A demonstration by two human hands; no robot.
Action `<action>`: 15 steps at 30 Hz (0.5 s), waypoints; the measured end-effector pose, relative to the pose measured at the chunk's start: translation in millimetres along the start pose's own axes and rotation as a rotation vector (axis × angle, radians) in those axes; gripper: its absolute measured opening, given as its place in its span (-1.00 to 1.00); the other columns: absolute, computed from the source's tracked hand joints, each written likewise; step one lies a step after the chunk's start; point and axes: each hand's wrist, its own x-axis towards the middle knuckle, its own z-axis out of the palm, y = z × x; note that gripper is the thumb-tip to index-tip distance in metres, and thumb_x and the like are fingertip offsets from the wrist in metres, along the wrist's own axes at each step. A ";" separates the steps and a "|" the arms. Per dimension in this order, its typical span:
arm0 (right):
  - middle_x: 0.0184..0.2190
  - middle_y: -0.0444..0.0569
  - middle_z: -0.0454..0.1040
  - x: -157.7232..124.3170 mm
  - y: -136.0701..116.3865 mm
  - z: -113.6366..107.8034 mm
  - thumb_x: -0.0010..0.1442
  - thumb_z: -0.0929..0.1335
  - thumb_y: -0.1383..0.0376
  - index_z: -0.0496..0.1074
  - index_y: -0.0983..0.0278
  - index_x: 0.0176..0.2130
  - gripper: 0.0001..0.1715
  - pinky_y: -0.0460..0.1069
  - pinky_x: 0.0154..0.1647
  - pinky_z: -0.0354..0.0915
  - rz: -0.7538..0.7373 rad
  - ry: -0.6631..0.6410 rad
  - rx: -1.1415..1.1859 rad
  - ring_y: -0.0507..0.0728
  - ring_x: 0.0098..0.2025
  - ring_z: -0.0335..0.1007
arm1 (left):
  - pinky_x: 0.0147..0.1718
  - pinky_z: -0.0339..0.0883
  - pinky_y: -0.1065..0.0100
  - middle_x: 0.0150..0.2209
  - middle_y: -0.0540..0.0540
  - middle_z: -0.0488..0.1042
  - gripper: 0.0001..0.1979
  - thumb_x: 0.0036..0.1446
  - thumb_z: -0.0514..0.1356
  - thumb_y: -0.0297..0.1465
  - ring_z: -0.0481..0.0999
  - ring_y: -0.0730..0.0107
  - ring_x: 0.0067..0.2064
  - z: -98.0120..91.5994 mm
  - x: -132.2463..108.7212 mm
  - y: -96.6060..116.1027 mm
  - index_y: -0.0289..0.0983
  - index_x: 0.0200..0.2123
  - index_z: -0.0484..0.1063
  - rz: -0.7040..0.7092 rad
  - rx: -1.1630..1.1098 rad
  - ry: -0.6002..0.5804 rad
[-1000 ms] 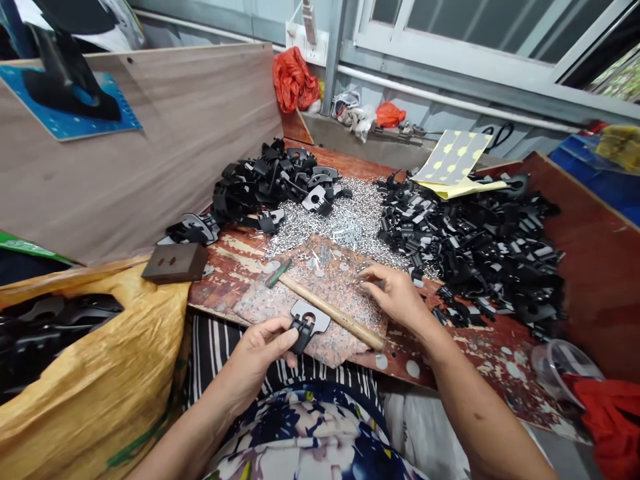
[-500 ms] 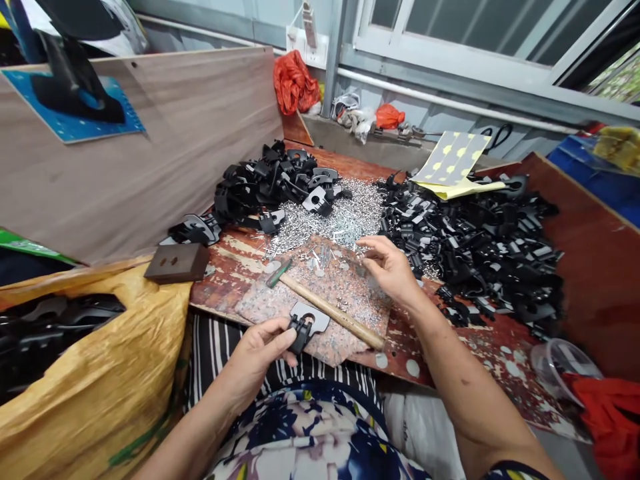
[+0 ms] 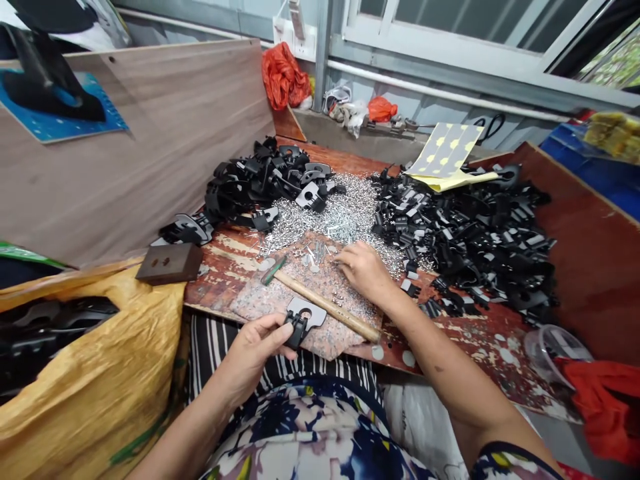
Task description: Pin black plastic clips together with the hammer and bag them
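Observation:
My left hand pinches a black plastic clip with a grey plate just above the front edge of the stone slab. Across the slab lies a hammer with a wooden handle and a green head. My right hand is over the slab's right side, fingers curled together beside several loose metal pins. Whatever is between its fingertips is too small or hidden to make out. Behind the slab spreads a heap of small shiny metal pins.
Black clips are piled at the back left, smaller black parts at the right. A brown block sits at the left edge near a yellow sack. Patterned paper lies on the right pile. A clear tub stands front right.
My right hand has moved left and slightly down toward the loose pins on the slab, its fingers curling in. My left hand still holds the clip. The whole view has shifted slightly.

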 end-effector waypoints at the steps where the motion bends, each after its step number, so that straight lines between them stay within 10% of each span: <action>1: -0.23 0.02 0.51 5.0 -2.3 2.3 0.27 0.34 0.45 0.54 0.22 -0.29 -0.80 0.10 -0.05 0.21 0.005 -0.020 -0.015 0.20 -0.10 0.30 | -0.43 0.49 0.43 -0.39 -0.05 0.47 -0.69 -0.01 0.45 -0.15 0.42 0.44 -0.40 -0.7 -0.3 -0.5 -0.30 -0.44 0.60 0.000 0.006 0.001; 7: -0.33 -0.04 0.49 0.0 -24.9 -8.8 0.29 0.32 0.40 0.45 0.27 -0.35 -0.84 0.02 -0.16 0.26 0.047 -0.090 0.180 0.10 -0.23 0.35 | -0.33 0.46 0.27 -0.34 -0.07 0.51 -0.80 0.11 0.35 -0.22 0.48 0.29 -0.33 -10.8 -3.9 4.9 -0.24 -0.34 0.59 0.288 0.441 0.079; 11: -0.45 -0.19 0.42 -23.9 -58.1 -15.6 0.21 0.37 0.31 0.41 0.24 -0.31 -0.95 -0.09 -0.35 0.24 0.174 -0.476 0.810 -0.01 -0.41 0.33 | -0.22 0.33 0.17 -0.31 -0.15 0.58 -0.88 0.14 0.35 -0.28 0.46 0.15 -0.25 -3.3 -6.8 20.2 -0.20 -0.32 0.59 0.667 1.024 0.023; 15: -0.51 -0.26 0.37 -38.3 -77.0 -7.6 0.06 0.44 0.19 0.27 0.21 -0.24 -0.67 -0.10 -0.50 0.25 0.297 -0.835 1.126 -0.01 -0.55 0.33 | -0.36 0.21 0.23 -0.43 -0.13 0.54 -0.80 0.23 0.27 -0.35 0.35 0.22 -0.38 10.3 -7.8 26.8 -0.19 -0.46 0.52 0.798 1.223 -0.158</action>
